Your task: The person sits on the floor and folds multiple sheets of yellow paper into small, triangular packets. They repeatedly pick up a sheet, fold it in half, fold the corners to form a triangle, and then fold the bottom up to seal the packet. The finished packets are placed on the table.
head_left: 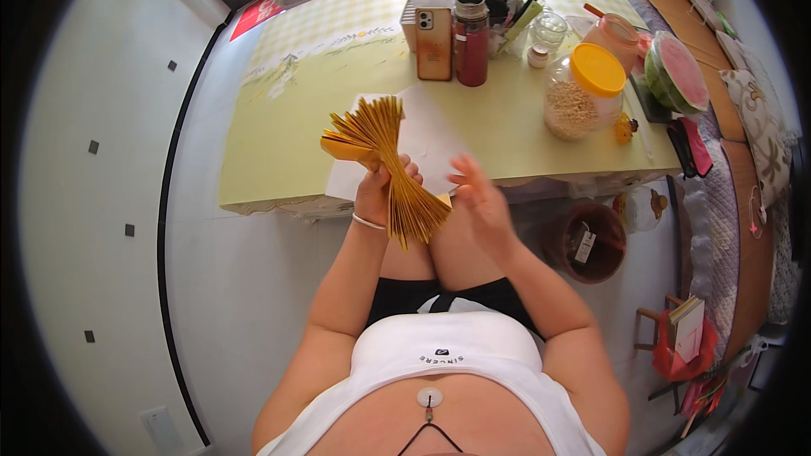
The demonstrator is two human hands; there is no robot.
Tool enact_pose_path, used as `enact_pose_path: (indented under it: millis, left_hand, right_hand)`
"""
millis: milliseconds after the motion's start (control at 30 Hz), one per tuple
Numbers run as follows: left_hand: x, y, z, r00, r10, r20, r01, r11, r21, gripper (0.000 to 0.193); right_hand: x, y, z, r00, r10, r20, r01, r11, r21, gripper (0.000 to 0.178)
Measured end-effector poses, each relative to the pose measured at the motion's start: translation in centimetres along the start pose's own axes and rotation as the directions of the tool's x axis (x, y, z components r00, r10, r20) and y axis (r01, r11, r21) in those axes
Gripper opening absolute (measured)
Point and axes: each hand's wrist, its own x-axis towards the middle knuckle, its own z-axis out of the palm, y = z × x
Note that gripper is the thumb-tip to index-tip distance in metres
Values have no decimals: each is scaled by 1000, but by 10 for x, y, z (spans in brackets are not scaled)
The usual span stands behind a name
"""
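Observation:
My left hand is closed around the narrow middle of a thick bundle of folded gold paper. Both ends of the bundle fan out, one toward the table and one toward my lap. A wider, flatter gold fold sticks out at its upper left. My right hand hovers just right of the bundle, touching nothing, its fingers apart and slightly curled. Under the bundle, white paper sheets lie at the table's near edge. A bracelet circles my left wrist.
On the green-yellow table stand a phone, a red flask, a yellow-lidded jar and a cut watermelon. A dark red bin is on the floor at the right, near a stool with a red bag.

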Motion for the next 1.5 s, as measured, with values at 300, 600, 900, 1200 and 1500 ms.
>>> enact_pose_path:
  millis: [300,600,900,1200,1500]
  left_hand:
    - [-20,32,-29,832,263,-488,-303,953,-3,38]
    - [-10,28,-22,610,298,-734,-340,935,98,35]
    - [-20,30,-17,709,278,-648,-343,939,29,35]
    - [-40,32,-17,971,188,-150,-202,976,-83,35]
    - [-30,6,-19,913,196,-358,-117,966,229,34]
  right_hand:
    - [-152,104,-123,967,205,-153,-250,636,-730,77]
    - [-175,101,-127,942,334,-34,-279,722,-633,79]
    - [-162,100,-117,973,229,18,-171,772,-612,83]
    - [-180,86,-101,986,-41,-160,-87,692,-717,63]
    - [-140,26,-85,987,68,-148,-149,743,-653,38]
